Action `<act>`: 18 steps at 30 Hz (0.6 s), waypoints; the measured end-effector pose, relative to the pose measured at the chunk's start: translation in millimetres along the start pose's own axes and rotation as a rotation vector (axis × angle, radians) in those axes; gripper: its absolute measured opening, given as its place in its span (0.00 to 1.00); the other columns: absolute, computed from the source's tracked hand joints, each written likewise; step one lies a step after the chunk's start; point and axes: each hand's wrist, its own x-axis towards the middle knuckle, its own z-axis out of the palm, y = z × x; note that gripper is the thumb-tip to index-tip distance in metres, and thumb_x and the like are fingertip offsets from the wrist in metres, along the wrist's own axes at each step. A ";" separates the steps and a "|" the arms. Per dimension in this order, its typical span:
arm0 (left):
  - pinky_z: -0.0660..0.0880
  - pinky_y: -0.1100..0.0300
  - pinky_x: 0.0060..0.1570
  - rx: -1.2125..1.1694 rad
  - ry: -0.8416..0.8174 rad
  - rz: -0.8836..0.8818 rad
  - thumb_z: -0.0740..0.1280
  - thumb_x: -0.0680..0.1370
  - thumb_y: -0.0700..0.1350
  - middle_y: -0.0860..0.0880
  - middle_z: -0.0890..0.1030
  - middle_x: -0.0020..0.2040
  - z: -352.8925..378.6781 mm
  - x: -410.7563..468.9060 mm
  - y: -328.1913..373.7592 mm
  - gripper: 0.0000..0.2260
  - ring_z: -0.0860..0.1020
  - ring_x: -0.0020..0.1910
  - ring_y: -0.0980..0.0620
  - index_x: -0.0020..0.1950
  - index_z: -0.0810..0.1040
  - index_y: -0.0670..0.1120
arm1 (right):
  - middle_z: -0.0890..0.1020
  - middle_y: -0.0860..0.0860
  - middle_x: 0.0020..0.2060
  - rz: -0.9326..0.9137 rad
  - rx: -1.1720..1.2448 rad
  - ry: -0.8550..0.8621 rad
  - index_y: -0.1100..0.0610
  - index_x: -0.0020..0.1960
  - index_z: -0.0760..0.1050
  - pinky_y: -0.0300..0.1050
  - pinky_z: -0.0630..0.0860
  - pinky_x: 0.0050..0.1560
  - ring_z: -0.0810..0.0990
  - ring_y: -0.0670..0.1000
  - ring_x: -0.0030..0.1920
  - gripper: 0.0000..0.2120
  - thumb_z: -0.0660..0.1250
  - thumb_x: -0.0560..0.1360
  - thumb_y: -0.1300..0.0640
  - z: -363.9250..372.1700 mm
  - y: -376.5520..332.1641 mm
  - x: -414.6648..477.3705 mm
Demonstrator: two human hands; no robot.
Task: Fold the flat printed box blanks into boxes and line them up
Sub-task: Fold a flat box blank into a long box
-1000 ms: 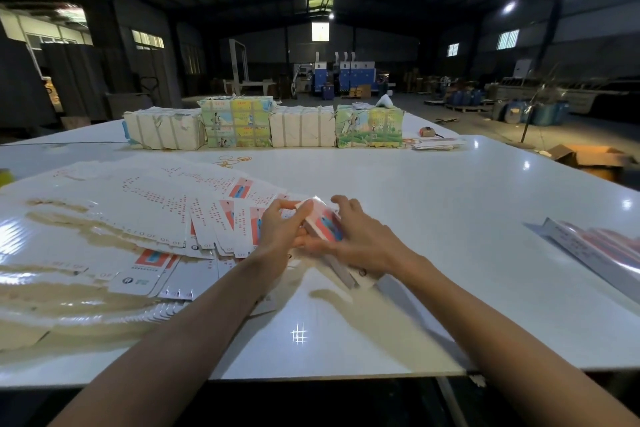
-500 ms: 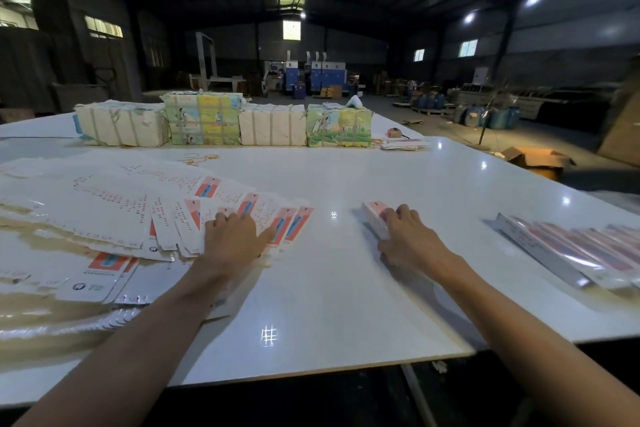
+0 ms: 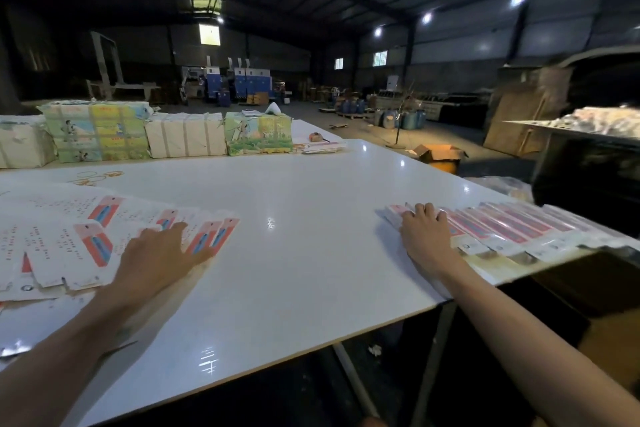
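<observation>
Under the left hand point(image 3: 156, 256), the fanned spread of flat blanks point(image 3: 69, 236) lies on the white table point(image 3: 294, 270). That hand is down flat, palm on the card and fingers spread wide, gripping nothing. The red-and-blue printed panels peek out just past its fingertips point(image 3: 180, 227), and the rest of the sheets sprawl away to its outer side.

Over to the right hand point(image 3: 424, 236), well apart from the left with bare tabletop between them. It rests on the near end of the row of folded boxes point(image 3: 512, 229), fingers laid straight across the top and close together. The thumb is hidden, so whether it hooks an edge I cannot tell. The end box point(image 3: 393, 213) shows just beside its inner edge, touching the hand. The remaining boxes run off to its outer side, packed side by side along the table's edge, with pink stripes facing up.

Far beyond both hands, wrapped bundles point(image 3: 183, 133) stand in a line along the far side of the table, some white, some with colourful pictures. Beyond the right hand, off the table, an open cardboard carton point(image 3: 438, 154) sits on the floor.
</observation>
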 end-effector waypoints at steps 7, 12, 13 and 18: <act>0.76 0.48 0.51 -0.290 -0.164 -0.132 0.81 0.71 0.60 0.41 0.76 0.71 -3.9 14.5 -2.5 0.46 0.79 0.63 0.39 0.79 0.63 0.43 | 0.72 0.56 0.72 0.111 -0.063 -0.010 0.55 0.75 0.70 0.61 0.64 0.75 0.68 0.59 0.75 0.21 0.63 0.83 0.53 4.3 27.3 -3.6; 0.74 0.58 0.38 -0.341 -0.138 -0.028 0.81 0.71 0.58 0.51 0.81 0.53 -11.5 14.7 -5.7 0.29 0.78 0.42 0.58 0.67 0.76 0.52 | 0.70 0.57 0.75 -0.031 0.126 0.139 0.56 0.75 0.71 0.61 0.63 0.75 0.67 0.60 0.76 0.20 0.62 0.85 0.52 -25.7 -30.2 6.1; 0.71 0.60 0.37 -0.356 -0.133 -0.041 0.81 0.71 0.57 0.50 0.81 0.53 -12.0 15.4 -5.6 0.28 0.77 0.42 0.59 0.66 0.76 0.51 | 0.72 0.57 0.74 -0.090 0.189 0.179 0.57 0.73 0.72 0.60 0.65 0.73 0.68 0.60 0.74 0.18 0.61 0.85 0.52 -34.2 -50.4 8.1; 0.80 0.57 0.37 -0.748 -0.185 -0.186 0.80 0.75 0.48 0.52 0.86 0.48 -8.8 19.3 -11.7 0.17 0.86 0.42 0.51 0.60 0.78 0.52 | 0.81 0.55 0.64 -0.407 0.593 0.229 0.57 0.68 0.76 0.55 0.72 0.64 0.76 0.59 0.64 0.16 0.61 0.85 0.51 -72.4 -155.6 7.5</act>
